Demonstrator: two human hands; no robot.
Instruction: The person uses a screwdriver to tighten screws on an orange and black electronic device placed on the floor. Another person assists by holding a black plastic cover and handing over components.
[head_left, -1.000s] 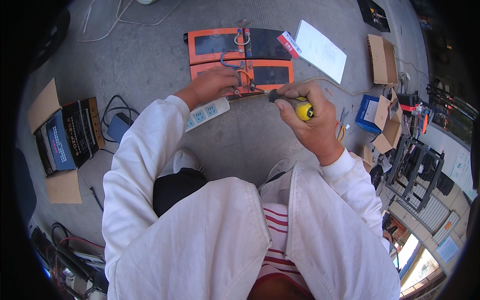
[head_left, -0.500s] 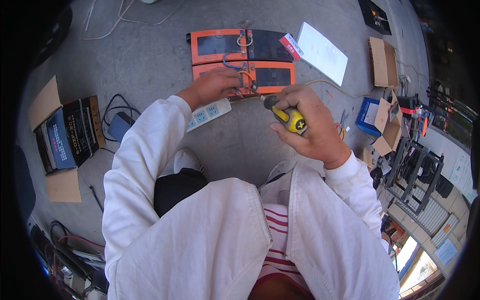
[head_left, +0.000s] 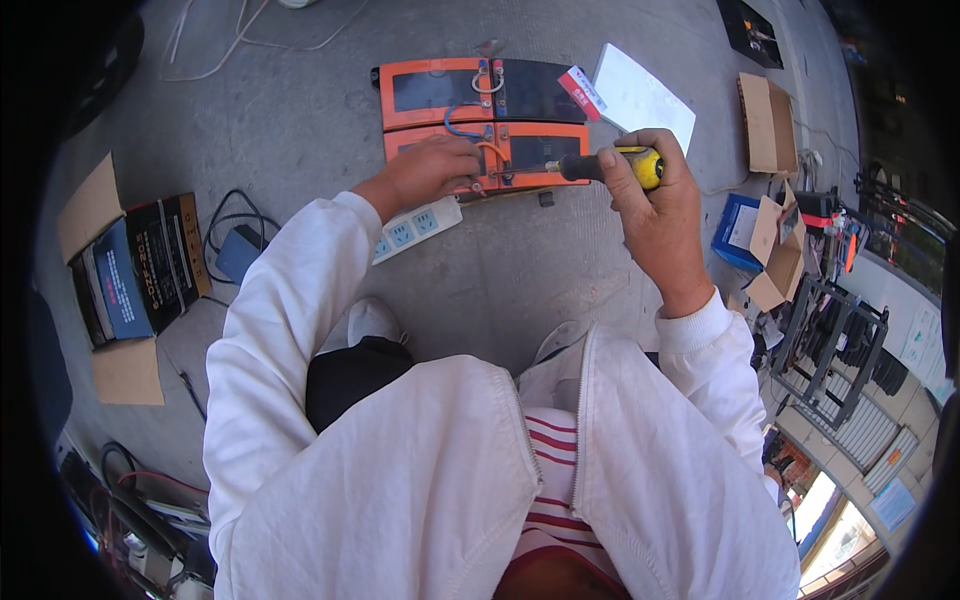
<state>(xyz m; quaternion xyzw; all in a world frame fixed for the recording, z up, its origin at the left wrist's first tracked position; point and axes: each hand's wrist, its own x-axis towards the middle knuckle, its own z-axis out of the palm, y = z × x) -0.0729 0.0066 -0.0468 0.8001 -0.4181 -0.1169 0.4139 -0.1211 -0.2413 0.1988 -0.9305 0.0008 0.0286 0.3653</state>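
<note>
Four-cornered orange and black batteries (head_left: 440, 88) stand together on the floor ahead, with short cables on their terminals. My right hand (head_left: 660, 200) grips a screwdriver (head_left: 580, 168) by its yellow and black handle. The screwdriver lies nearly level, and its shaft runs left over the nearest right battery (head_left: 545, 150) to the terminals by my left fingertips. Over the nearest left battery, my left hand (head_left: 435, 168) has its fingers drawn together at a terminal; what they pinch is hidden. An orange cable (head_left: 491, 150) and a blue cable (head_left: 452, 122) curve just beyond those fingers.
A white power strip (head_left: 415, 228) lies below my left wrist. A white board (head_left: 645, 98) and a red and white card (head_left: 580, 93) lie at the right of the batteries. An opened carton (head_left: 140, 265) with a black adapter (head_left: 240, 252) beside it stands left; more cartons (head_left: 768, 125) stand right.
My right hand has moved up and to the right, and the screwdriver has swung from a slant to nearly level. The left hand stays at the terminal.
</note>
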